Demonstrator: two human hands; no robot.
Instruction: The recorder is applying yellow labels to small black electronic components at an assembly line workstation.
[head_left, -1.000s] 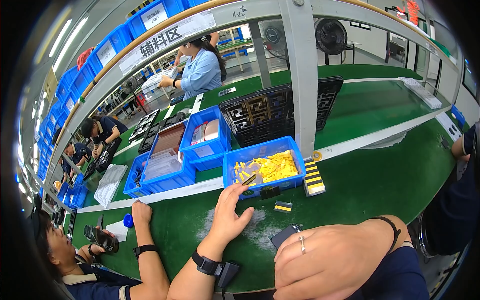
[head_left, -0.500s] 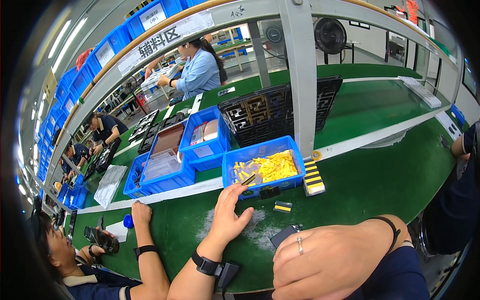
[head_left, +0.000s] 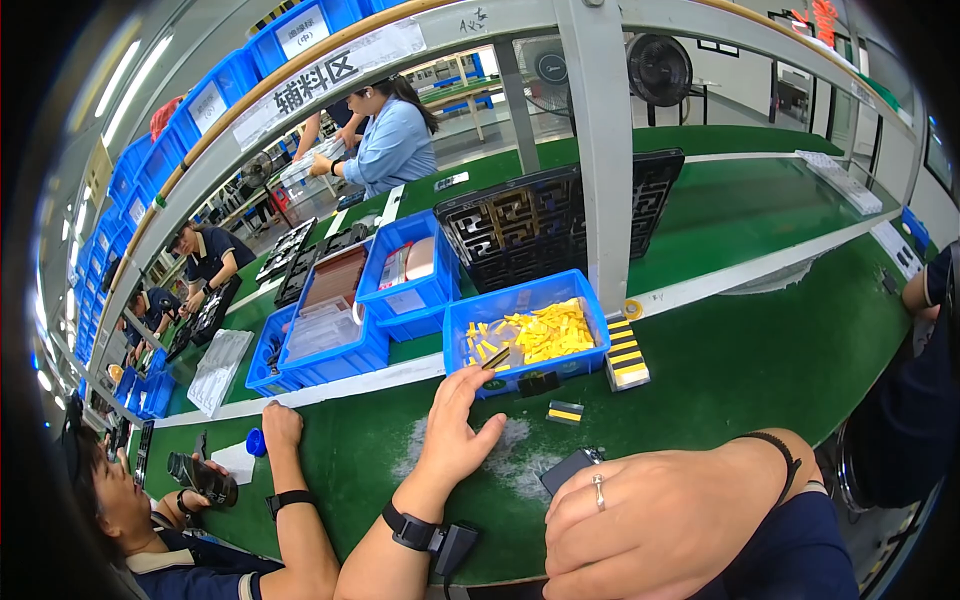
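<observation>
My left hand [head_left: 460, 432] reaches to the front wall of a blue bin [head_left: 575, 370] that holds several small yellow pieces [head_left: 552, 330]. Its fingers are stretched out with the thumb apart. At the fingertips a small dark strip with a yellowish line [head_left: 497, 357] sticks up over the rim; whether the fingers hold it I cannot tell. My right hand [head_left: 660, 515] is closed, palm down, over a dark grey rectangular block [head_left: 572, 471], mostly hidden beneath the fingers. Between the hands and the bin, a small black-and-yellow striped piece [head_left: 566, 412] lies on the green table [head_left: 740, 400].
A black-and-yellow striped block [head_left: 627, 358] stands right of the bin, by a grey post [head_left: 598, 150]. More blue bins [head_left: 335, 352] stand to the left. Behind leans a black lattice tray [head_left: 520, 222]. A co-worker [head_left: 160, 530] sits close at my left, forearm [head_left: 300, 520] beside mine.
My hands and the things by them stay in place. In the background, the person in the light blue shirt has shifted slightly left, and another person's arms show beside them.
</observation>
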